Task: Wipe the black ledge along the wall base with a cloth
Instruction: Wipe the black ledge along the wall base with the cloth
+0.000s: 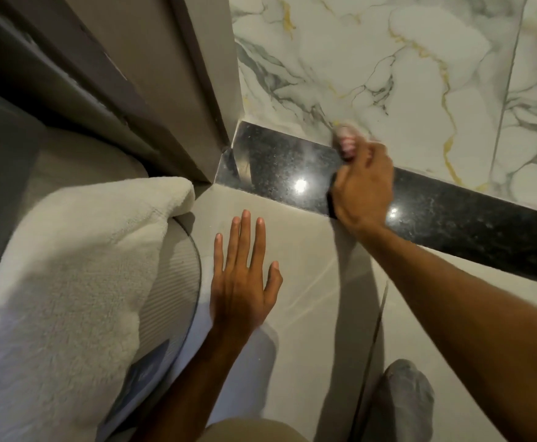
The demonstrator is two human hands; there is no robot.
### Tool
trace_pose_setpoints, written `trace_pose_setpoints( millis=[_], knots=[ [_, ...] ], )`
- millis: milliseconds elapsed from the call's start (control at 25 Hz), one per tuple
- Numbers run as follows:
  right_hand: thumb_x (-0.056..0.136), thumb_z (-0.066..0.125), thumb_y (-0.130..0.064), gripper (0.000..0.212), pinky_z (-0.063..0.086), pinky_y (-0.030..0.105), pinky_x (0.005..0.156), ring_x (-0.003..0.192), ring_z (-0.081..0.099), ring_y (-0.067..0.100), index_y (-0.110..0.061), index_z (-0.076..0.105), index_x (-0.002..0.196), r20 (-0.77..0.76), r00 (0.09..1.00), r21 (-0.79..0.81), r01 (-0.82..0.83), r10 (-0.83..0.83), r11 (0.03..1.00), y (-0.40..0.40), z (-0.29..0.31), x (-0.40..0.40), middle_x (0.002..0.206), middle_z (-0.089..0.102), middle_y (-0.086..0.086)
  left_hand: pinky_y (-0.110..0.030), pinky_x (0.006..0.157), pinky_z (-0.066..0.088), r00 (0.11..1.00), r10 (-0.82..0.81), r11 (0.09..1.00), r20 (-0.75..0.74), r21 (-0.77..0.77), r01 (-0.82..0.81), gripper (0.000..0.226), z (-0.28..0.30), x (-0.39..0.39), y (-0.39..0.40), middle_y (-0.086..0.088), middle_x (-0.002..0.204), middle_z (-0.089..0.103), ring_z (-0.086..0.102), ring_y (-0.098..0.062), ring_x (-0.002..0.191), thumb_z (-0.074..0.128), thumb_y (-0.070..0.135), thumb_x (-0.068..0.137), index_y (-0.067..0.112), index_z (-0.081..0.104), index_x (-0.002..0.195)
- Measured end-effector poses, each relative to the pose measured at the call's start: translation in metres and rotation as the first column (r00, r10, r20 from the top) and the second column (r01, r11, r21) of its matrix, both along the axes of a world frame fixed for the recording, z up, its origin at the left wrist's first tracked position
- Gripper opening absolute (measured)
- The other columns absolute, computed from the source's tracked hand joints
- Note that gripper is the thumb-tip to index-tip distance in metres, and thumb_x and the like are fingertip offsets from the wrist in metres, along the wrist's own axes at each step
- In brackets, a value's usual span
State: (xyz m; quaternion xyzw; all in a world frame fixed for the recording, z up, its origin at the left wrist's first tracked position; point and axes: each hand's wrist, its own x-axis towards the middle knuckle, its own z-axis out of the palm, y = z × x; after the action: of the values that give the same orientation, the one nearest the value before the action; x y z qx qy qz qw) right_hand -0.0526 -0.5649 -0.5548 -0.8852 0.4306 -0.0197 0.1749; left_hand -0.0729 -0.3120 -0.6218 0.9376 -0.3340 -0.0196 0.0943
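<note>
A glossy black speckled ledge (279, 167) runs along the foot of the marble-patterned wall, from the door frame corner out to the right edge. My right hand (364, 183) is closed on a small bunched cloth (345, 138) with pink and white stripes. It presses the cloth on the ledge's top edge where it meets the wall; the cloth is blurred. My left hand (244, 282) lies flat on the pale floor tile in front of the ledge, fingers spread, holding nothing.
A white fluffy mat (69, 266) lies over a round ribbed grey object (174, 282) at the left. A grey door frame (203, 90) stands at the ledge's left end. My knee and a grey-socked foot (407, 400) are at the bottom.
</note>
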Motion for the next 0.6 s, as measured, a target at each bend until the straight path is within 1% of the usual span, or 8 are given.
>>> trace_pose_setpoints(
  millis=[80,120,200,280,360,520,560,600],
  knots=[
    [0.11,0.05,-0.023,0.055,0.047,0.049,0.124,0.143,0.049,0.036,-0.009,0.042,0.162,-0.022,0.994,-0.048,0.105,-0.106,0.993,0.0,0.001,-0.007,0.162,0.044,0.019,-0.06,0.137,0.022,1.0,0.004,1.0,-0.005,0.008,-0.004,0.075,0.0,0.001,-0.001,-0.017,0.182,0.021,0.018,-0.034,0.17,0.044,0.045,0.11,0.011,0.023,0.173],
    [0.111,0.05,-0.021,0.057,0.044,0.047,0.128,0.147,0.047,0.035,-0.01,0.039,0.165,-0.01,0.996,-0.03,0.087,-0.087,0.996,0.008,0.0,0.003,0.165,0.042,0.018,-0.06,0.137,0.022,1.0,0.0,1.0,-0.006,0.01,0.0,0.075,0.0,0.0,-0.001,-0.017,0.182,0.022,0.018,-0.034,0.17,0.045,0.045,0.11,0.01,0.024,0.173],
    [0.112,0.053,-0.017,0.068,0.034,0.045,0.137,0.16,0.035,0.033,-0.016,0.026,0.174,0.001,0.995,0.054,-0.101,0.101,0.993,0.037,-0.005,0.039,0.176,0.03,0.015,-0.06,0.137,0.022,1.0,-0.007,1.0,-0.002,0.025,0.007,0.075,0.003,-0.002,-0.001,-0.017,0.181,0.022,0.018,-0.034,0.169,0.046,0.044,0.11,0.01,0.025,0.173],
    [0.111,0.057,-0.014,0.081,0.012,0.048,0.143,0.173,0.01,0.034,-0.017,0.01,0.177,-0.004,0.945,0.103,-0.326,0.328,0.94,0.072,-0.008,0.079,0.185,0.009,0.012,-0.06,0.138,0.022,1.0,0.003,0.999,-0.006,0.04,-0.003,0.076,0.004,0.0,-0.002,-0.018,0.181,0.022,0.018,-0.034,0.169,0.049,0.045,0.108,0.008,0.028,0.172],
    [0.113,0.055,-0.015,0.083,-0.002,0.045,0.141,0.175,-0.005,0.031,-0.015,0.002,0.177,-0.021,0.918,0.116,-0.392,0.397,0.913,0.092,-0.007,0.087,0.187,-0.003,0.009,-0.059,0.138,0.02,0.999,0.038,0.997,-0.036,0.068,-0.035,0.079,0.007,0.0,-0.003,-0.018,0.181,0.02,0.016,-0.032,0.17,0.046,0.047,0.107,0.007,0.027,0.172],
    [0.114,0.049,-0.016,0.074,0.01,0.052,0.144,0.175,0.001,0.029,-0.015,0.01,0.177,-0.011,0.757,0.088,-0.651,0.654,0.754,0.077,-0.009,-0.013,0.187,0.003,0.01,-0.059,0.138,0.02,0.997,0.071,0.989,-0.016,0.131,-0.068,0.081,0.01,-0.001,-0.003,-0.019,0.183,0.011,0.011,-0.034,0.171,0.035,0.044,0.105,0.006,0.014,0.174],
    [0.114,0.048,-0.019,0.073,0.011,0.054,0.143,0.175,0.002,0.029,-0.015,0.012,0.177,-0.021,0.749,0.071,-0.659,0.662,0.749,0.068,-0.01,-0.037,0.187,0.005,0.01,-0.059,0.139,0.018,0.997,0.075,0.987,-0.014,0.144,-0.072,0.082,0.009,-0.001,-0.002,-0.019,0.184,0.009,0.009,-0.034,0.171,0.036,0.044,0.105,0.007,0.013,0.174],
    [0.114,0.045,-0.021,0.071,0.01,0.054,0.144,0.175,0.002,0.028,-0.016,0.011,0.177,-0.035,0.789,0.053,-0.612,0.614,0.789,0.058,-0.012,-0.046,0.187,0.004,0.009,-0.058,0.139,0.015,0.997,0.079,0.984,-0.01,0.16,-0.076,0.082,0.008,-0.001,-0.001,-0.018,0.184,0.008,0.006,-0.034,0.17,0.037,0.044,0.106,0.008,0.011,0.175]
  ],
)
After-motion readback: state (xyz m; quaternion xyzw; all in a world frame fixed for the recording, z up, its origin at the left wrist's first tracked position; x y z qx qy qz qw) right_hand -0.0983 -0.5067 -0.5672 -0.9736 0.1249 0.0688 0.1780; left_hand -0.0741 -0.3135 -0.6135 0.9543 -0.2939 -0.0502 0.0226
